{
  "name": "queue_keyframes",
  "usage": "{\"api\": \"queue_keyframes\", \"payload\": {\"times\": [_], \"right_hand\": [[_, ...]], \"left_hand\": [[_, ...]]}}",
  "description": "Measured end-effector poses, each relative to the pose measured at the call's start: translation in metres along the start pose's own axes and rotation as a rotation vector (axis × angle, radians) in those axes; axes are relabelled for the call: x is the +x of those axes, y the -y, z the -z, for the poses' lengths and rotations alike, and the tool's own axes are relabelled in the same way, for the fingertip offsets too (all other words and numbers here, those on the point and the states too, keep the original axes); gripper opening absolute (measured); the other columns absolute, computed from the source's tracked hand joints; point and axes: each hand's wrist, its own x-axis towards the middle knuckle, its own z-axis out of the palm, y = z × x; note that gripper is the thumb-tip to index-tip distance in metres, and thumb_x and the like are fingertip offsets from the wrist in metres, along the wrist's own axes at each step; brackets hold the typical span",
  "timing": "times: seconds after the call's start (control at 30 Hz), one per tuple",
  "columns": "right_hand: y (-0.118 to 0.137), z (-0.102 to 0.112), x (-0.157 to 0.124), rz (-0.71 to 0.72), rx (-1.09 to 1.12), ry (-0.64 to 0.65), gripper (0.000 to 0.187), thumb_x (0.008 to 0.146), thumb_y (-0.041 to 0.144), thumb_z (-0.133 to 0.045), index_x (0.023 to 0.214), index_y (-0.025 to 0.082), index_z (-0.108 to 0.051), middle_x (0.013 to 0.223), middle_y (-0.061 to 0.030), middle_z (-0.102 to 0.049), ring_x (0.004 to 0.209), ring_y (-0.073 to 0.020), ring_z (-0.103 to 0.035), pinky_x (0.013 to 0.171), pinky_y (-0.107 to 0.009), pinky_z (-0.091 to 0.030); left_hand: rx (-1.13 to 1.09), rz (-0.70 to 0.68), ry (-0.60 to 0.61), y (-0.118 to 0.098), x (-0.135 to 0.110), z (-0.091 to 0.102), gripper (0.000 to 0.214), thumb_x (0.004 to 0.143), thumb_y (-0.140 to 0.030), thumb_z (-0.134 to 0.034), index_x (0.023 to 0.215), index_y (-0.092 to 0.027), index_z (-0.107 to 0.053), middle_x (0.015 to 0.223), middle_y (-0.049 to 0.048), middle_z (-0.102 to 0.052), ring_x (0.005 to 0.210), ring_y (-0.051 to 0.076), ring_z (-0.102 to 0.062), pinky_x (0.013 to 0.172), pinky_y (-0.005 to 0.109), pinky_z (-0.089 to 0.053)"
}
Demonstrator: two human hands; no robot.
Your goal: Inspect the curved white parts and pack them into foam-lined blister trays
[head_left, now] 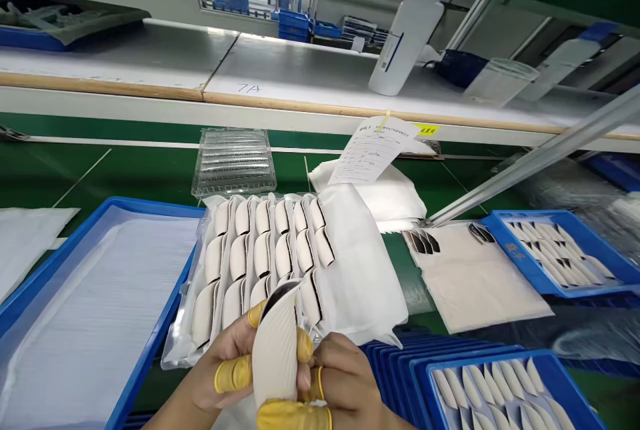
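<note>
A curved white ribbed shell (275, 353) with a dark inner side is held upright between my two hands, low in the middle of the head view. My left hand (227, 367) grips its left edge, with yellow covers on the fingers. My right hand (345, 383), also in yellow finger covers, pinches its lower right side with the thumb across the front. Just beyond them lies a clear tray (183, 330) with rows of similar white shells (263, 253). A white sheet (363, 263) covers the tray's right part. My hands hide its near edge.
A blue tray (117, 207) lined with white sheet lies left. On the right are blue trays of shells (555, 370) (560, 253) and a pale cloth (480, 290). Behind are a clear empty blister tray (235, 163), paper (370, 150), a slanting metal bar (540, 157) and a shelf bottle (405, 43).
</note>
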Motion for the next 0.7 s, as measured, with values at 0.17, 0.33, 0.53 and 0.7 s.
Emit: {"api": "queue_keyframes", "payload": {"times": [0.17, 0.33, 0.53, 0.7], "right_hand": [[-0.002, -0.002, 0.000, -0.129, -0.071, -0.026, 0.016, 0.095, 0.022, -0.057, 0.109, 0.020, -0.065, 0.068, 0.0003, -0.064, 0.069, -0.0151, -0.061, 0.063, -0.028, -0.050], [-0.013, 0.003, -0.004, -0.499, 0.166, 0.123, 0.066, 0.090, 0.037, -0.068, 0.148, 0.026, -0.039, 0.107, -0.0069, -0.069, 0.096, -0.0199, -0.065, 0.083, -0.034, -0.056], [-0.025, -0.017, -0.025, -0.953, 0.663, -0.111, 0.063, 0.079, 0.048, -0.077, 0.134, 0.025, -0.057, 0.082, 0.0002, -0.069, 0.074, -0.0144, -0.059, 0.078, -0.032, -0.054], [-0.022, -0.010, -0.039, -1.197, 1.338, -0.137, 0.063, 0.068, 0.057, -0.083, 0.115, 0.019, -0.065, 0.077, -0.0006, -0.068, 0.062, -0.0104, -0.055, 0.064, -0.025, -0.047]], "left_hand": [[0.062, -0.027, -0.132, -0.004, -0.002, 0.011, 0.045, 0.081, -0.041, -0.073, 0.124, -0.029, -0.065, 0.111, 0.0085, -0.071, 0.093, 0.023, -0.070, 0.081, 0.035, -0.055], [0.382, -0.082, -0.566, -0.002, 0.002, 0.010, 0.072, 0.084, -0.028, -0.072, 0.148, -0.035, -0.039, 0.129, 0.0102, -0.064, 0.114, 0.025, -0.063, 0.094, 0.037, -0.054], [0.541, -0.014, -0.776, 0.026, 0.008, 0.005, 0.094, 0.079, -0.034, -0.077, 0.154, -0.038, -0.021, 0.139, 0.0096, -0.057, 0.127, 0.026, -0.056, 0.099, 0.040, -0.052], [0.576, -0.074, -0.744, 0.024, 0.023, 0.025, 0.066, 0.077, -0.046, -0.077, 0.137, -0.033, -0.054, 0.137, 0.0083, -0.059, 0.114, 0.022, -0.062, 0.091, 0.031, -0.055]]}}
